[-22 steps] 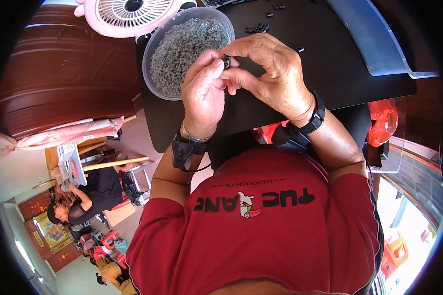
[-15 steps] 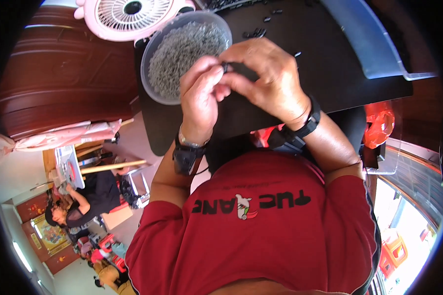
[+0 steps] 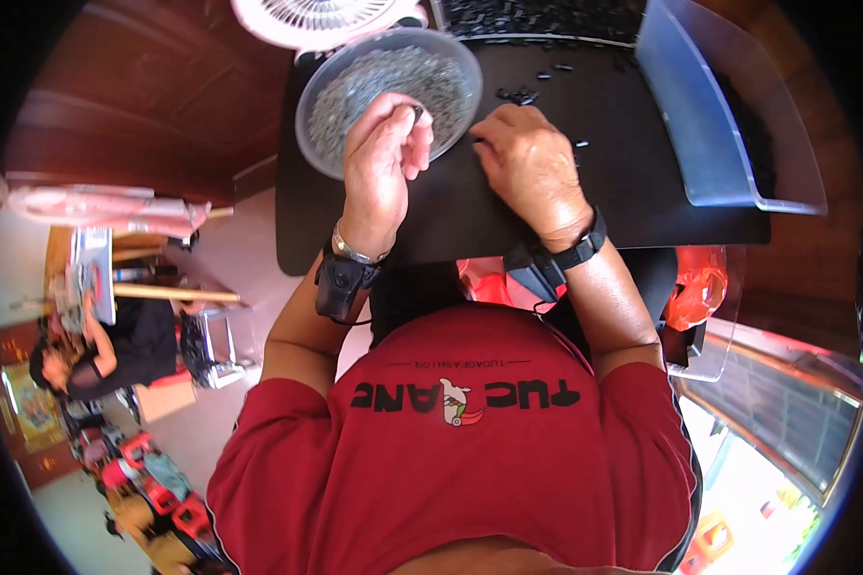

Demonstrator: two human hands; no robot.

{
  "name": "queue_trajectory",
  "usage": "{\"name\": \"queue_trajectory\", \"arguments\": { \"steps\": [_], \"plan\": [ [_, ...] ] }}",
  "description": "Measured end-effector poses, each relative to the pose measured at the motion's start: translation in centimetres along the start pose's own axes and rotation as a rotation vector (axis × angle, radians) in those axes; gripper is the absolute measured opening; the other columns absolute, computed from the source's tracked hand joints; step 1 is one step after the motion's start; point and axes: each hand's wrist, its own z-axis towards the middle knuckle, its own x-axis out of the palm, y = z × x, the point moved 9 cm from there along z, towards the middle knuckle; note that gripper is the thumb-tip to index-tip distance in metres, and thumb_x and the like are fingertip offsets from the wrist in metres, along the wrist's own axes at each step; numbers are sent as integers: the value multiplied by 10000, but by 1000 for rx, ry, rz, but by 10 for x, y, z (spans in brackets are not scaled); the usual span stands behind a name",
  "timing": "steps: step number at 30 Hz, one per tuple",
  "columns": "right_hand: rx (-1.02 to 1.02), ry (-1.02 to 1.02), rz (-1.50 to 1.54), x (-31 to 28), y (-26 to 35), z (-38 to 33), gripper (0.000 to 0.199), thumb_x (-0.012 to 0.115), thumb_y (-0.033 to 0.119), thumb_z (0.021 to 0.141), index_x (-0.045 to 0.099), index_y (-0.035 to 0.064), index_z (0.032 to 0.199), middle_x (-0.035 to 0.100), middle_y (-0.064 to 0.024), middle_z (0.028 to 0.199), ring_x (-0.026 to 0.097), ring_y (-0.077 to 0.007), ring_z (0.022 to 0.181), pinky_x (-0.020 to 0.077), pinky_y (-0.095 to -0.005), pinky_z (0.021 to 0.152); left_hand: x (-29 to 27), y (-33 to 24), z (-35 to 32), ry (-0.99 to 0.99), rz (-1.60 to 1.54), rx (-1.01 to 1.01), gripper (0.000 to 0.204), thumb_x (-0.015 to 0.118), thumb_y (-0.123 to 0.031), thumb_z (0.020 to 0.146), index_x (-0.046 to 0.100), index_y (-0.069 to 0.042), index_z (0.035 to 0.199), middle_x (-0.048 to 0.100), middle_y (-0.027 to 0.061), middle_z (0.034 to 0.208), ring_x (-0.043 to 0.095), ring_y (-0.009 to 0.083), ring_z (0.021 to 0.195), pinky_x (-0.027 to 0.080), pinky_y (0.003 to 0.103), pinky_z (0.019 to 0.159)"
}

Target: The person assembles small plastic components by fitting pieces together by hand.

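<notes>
My left hand point(image 3: 379, 168) is raised over the near right part of a round translucent bowl point(image 3: 314, 153) full of small clear-grey pieces. A small black piece point(image 3: 417, 113) is pinched between its thumb and forefinger. To the right of the bowl, my right hand point(image 3: 535, 168) is low over the black table point(image 3: 633, 201), its fingers curled in and together. A dark speck shows at its fingertips, too small to name. Beyond that hand a little cluster of small black pieces point(image 3: 518, 96) lies on the table, with a few more scattered around.
At the far edge is a tray of many black pieces point(image 3: 547, 21). A pink-and-white fan point(image 3: 326, 19) stands beyond the bowl. On the right is a translucent bluish bin point(image 3: 695, 125) with dark contents. A red plastic bag point(image 3: 697, 287) hangs below the table. Another person point(image 3: 129, 340) sits at left.
My hands were together at a small black piece and are now apart. The right one has moved right and down toward the table; the left keeps a black piece. The view has shifted.
</notes>
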Motion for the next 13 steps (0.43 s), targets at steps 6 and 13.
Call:
{"name": "queue_trajectory", "arguments": {
  "steps": [6,13],
  "plan": [
    [10,25,-14,-7,1,3,71,646,103,730,662,89,798,607,-65,795,598,-259,805,497,-351,717,-63,-5,-49,-195,64,8,202,452,-215,919,519,-25,902,520,53,729,439,103,546,294,208,465],
    [-4,-263,634,-90,32,4,301,763,40,678,662,46,962,671,-105,905,642,-241,825,510,-314,739,-138,13,-98,-441,132,15,170,435,-161,930,549,-41,895,552,14,705,450,64,514,299,190,441]
  ]
}}
